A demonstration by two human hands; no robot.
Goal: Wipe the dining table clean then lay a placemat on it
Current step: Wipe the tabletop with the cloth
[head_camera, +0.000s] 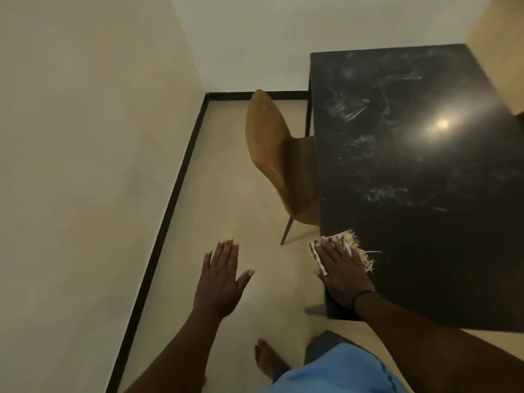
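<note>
Flatly, right hand [338, 268] presses fringed cloth [344, 248].

Right hand [341, 272] flat on cloth [350, 245]

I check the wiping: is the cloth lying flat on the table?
Flat: the right hand presses the cloth on the table corner with straight fingers.

Home dining corner: table [425, 165], chair [272, 154].
</note>
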